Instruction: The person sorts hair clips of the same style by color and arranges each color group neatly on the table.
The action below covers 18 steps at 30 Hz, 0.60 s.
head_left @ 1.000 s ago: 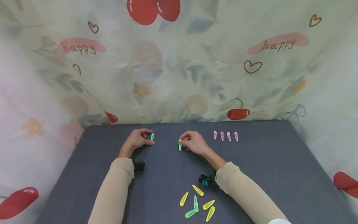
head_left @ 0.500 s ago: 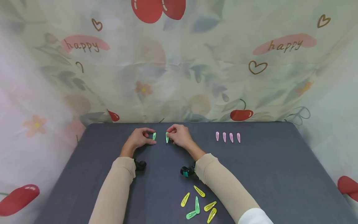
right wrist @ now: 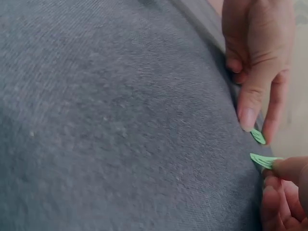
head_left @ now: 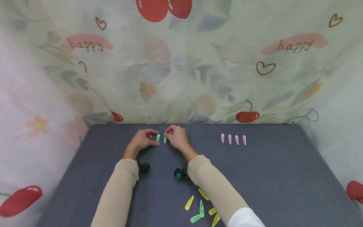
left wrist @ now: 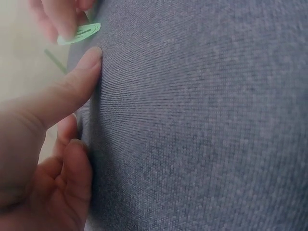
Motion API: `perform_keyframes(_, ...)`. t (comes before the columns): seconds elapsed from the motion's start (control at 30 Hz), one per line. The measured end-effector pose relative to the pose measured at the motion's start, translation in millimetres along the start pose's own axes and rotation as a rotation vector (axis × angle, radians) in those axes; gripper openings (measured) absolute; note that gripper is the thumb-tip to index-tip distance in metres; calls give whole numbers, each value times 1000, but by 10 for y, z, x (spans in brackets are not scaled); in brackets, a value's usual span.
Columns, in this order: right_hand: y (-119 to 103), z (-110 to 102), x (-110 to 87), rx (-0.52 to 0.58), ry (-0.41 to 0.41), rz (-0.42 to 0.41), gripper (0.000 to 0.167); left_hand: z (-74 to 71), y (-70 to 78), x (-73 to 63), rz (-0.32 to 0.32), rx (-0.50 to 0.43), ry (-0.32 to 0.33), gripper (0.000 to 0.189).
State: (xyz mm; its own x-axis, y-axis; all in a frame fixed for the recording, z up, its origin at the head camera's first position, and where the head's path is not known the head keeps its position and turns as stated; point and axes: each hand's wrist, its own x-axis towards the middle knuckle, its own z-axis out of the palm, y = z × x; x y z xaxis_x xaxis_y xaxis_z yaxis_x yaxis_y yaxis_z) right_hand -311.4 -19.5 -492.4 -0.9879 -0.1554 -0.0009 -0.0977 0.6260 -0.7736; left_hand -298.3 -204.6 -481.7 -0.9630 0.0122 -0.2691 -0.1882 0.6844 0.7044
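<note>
1. Currently, the left hand [head_left: 143, 138] is spanning a green clip [head_left: 158, 137] on the table [head_left: 261, 176], thumb and forefinger apart — whether pinching it, I cannot tell.
2. The right hand [head_left: 177, 137] is pinching a second green clip [head_left: 165, 138] — just beside the first.

The place looks booth-like, cherry-printed cloth [head_left: 181, 72] walling a dark table [head_left: 272, 179].

Head view: ours from above, forward and down across the table [head_left: 269, 176]. Left and right wrist views: close, low, toward its far edge; in both we share left hand [head_left: 142, 138], right hand [head_left: 177, 137] and the latter's green clip [right wrist: 262, 160].
</note>
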Motion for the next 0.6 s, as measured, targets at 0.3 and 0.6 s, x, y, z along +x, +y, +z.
perform_keyframes(0.3,21,91,-32,-202,53,-67,8,8,21,-28,-19,10,0,54)
perform_keyframes(0.6,11,108,-43,-280,42,-93,14,17,27,-21,-26,14,8,54)
